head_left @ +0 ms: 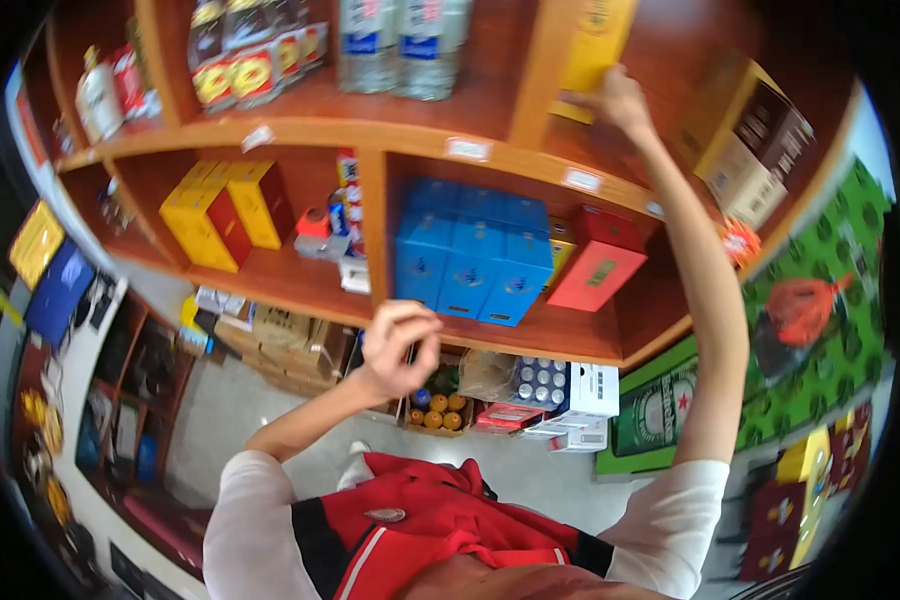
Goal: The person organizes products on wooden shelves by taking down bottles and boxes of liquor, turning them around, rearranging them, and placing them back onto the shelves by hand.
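My right hand (pixel 622 104) reaches up into the upper right compartment and grips a tall yellow box (pixel 595 45) low on its side, the thumb across its front and the fingers along its right edge. The box stands against the wooden divider, its top cut off by the view. My left hand (pixel 400 345) hangs in front of the lower shelf edge, fingers curled in, with nothing visible in it. Just behind it, blue boxes (pixel 470 265) stand in the lower middle compartment, with a red box (pixel 600 260) to their right.
Clear bottles (pixel 400 45) and dark-topped bottles (pixel 245 55) stand on the upper shelf. Yellow boxes (pixel 210 215) sit lower left. Below are a crate of oranges (pixel 438 412), a pack of cans (pixel 542 382) and cardboard cartons (pixel 295 345). A brown-and-gold box (pixel 745 130) stands at right.
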A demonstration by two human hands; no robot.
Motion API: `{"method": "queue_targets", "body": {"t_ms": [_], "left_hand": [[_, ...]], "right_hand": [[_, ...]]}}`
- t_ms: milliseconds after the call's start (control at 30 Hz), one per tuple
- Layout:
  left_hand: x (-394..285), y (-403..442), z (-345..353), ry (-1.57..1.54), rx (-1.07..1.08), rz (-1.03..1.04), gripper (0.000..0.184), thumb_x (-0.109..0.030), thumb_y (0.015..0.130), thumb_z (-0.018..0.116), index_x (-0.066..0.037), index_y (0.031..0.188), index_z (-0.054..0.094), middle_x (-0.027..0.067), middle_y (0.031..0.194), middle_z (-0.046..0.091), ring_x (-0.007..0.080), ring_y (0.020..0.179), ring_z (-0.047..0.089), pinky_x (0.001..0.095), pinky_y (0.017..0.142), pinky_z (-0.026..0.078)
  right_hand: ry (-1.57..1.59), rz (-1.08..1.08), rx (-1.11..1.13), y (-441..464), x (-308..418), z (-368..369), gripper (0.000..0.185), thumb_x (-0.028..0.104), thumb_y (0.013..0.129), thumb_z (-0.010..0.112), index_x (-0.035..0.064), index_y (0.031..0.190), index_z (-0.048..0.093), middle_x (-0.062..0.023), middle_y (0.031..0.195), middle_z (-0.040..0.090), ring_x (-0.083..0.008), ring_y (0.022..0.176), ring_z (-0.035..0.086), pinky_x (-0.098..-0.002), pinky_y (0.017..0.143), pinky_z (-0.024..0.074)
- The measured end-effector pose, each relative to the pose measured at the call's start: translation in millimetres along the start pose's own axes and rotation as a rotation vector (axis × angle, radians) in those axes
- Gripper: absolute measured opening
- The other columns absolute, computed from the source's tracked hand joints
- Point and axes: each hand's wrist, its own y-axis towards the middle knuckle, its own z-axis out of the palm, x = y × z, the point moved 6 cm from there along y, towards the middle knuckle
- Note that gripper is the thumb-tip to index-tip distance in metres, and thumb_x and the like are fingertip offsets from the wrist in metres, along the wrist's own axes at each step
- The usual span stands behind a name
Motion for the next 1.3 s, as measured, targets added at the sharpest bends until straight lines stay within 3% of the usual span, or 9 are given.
{"method": "queue_targets", "body": {"t_ms": [100, 267, 400, 467, 667, 733, 867, 1033, 1300], "left_hand": [[64, -47, -51, 0.224, -0.080, -0.337, 0.019, 0.007, 0.086, 0.067, 0.001, 0.104, 0.065, 0.0165, 0.105, 0.062, 0.0304, 0.093, 0.062, 0.0370, 0.079, 0.053], [181, -90, -142, 0.390, -0.252, -0.662, 0.020, -0.007, 0.090, 0.069, -0.002, 0.108, 0.063, 0.0168, 0.109, 0.058, 0.0350, 0.102, 0.061, 0.0414, 0.090, 0.050], [292, -54, -210, 0.827, -0.148, -0.537, 0.041, -0.023, 0.088, 0.074, -0.005, 0.122, 0.060, 0.0180, 0.122, 0.052, 0.0391, 0.120, 0.053, 0.0481, 0.099, 0.048], [345, -40, -223, 0.846, -0.089, -0.564, 0.052, -0.029, 0.085, 0.077, -0.005, 0.128, 0.060, 0.0203, 0.126, 0.053, 0.0395, 0.123, 0.051, 0.0481, 0.102, 0.047], [456, -20, -226, 1.180, 0.152, -0.521, 0.084, -0.049, 0.081, 0.080, -0.006, 0.148, 0.052, 0.0307, 0.148, 0.043, 0.0444, 0.139, 0.040, 0.0495, 0.118, 0.035], [472, -28, -223, 1.166, 0.188, -0.536, 0.088, -0.054, 0.080, 0.078, -0.006, 0.149, 0.051, 0.0317, 0.152, 0.040, 0.0457, 0.147, 0.032, 0.0527, 0.123, 0.027], [441, -36, -218, 1.007, 0.107, -0.418, 0.079, -0.044, 0.079, 0.084, -0.014, 0.146, 0.054, 0.0321, 0.156, 0.033, 0.0494, 0.147, 0.028, 0.0554, 0.125, 0.022], [405, -40, -211, 0.814, 0.106, -0.514, 0.075, -0.039, 0.073, 0.089, -0.023, 0.141, 0.060, 0.0282, 0.139, 0.043, 0.0452, 0.120, 0.056, 0.0501, 0.089, 0.059], [357, -72, -302, 0.763, -0.172, -0.749, 0.075, -0.045, 0.066, 0.092, -0.021, 0.133, 0.068, 0.0240, 0.134, 0.050, 0.0401, 0.128, 0.054, 0.0471, 0.105, 0.050]], "right_hand": [[-0.023, 0.020, 0.017, 13, 0, 8, 0.091, 0.049, 0.072, 0.091, -0.0119, 0.123, 0.049, -0.0289, 0.116, 0.071, -0.0341, 0.109, 0.072, -0.0423, 0.090, 0.0581], [-0.048, -0.044, 0.135, 74, -76, 50, 0.067, 0.035, 0.087, 0.080, -0.0054, 0.130, 0.048, -0.0313, 0.122, 0.067, -0.0437, 0.117, 0.066, -0.0466, 0.097, 0.0532], [0.070, -0.200, -0.300, -15, -34, -25, 0.068, 0.042, 0.092, 0.078, -0.0036, 0.136, 0.053, -0.0269, 0.125, 0.068, -0.0388, 0.120, 0.066, -0.0443, 0.102, 0.0509], [0.267, -0.018, -0.539, -102, 55, -67, 0.046, 0.019, 0.100, 0.072, -0.0040, 0.135, 0.056, -0.0150, 0.130, 0.068, -0.0213, 0.117, 0.066, -0.0346, 0.101, 0.0523], [0.328, -0.258, -0.883, -282, 147, -40, 0.020, 0.007, 0.100, 0.067, -0.0069, 0.114, 0.064, -0.0189, 0.108, 0.073, -0.0261, 0.100, 0.070, -0.0371, 0.091, 0.0557], [0.512, -0.509, -0.775, -322, 174, -6, 0.016, 0.004, 0.098, 0.066, -0.0064, 0.110, 0.063, -0.0206, 0.102, 0.072, -0.0296, 0.093, 0.069, -0.0399, 0.086, 0.0550], [0.528, -0.200, -0.373, -382, 195, 94, 0.015, 0.001, 0.090, 0.071, -0.0045, 0.103, 0.065, -0.0202, 0.098, 0.072, -0.0308, 0.088, 0.069, -0.0437, 0.083, 0.0537], [0.644, 0.038, 0.023, -424, 242, 203, 0.014, 0.000, 0.085, 0.075, 0.0004, 0.098, 0.069, -0.0129, 0.096, 0.073, -0.0283, 0.085, 0.069, -0.0386, 0.082, 0.0534], [0.856, 0.085, 0.322, -411, 305, 287, 0.032, 0.005, 0.084, 0.080, 0.0011, 0.113, 0.064, -0.0162, 0.119, 0.068, -0.0301, 0.106, 0.068, -0.0377, 0.088, 0.0556]]}}
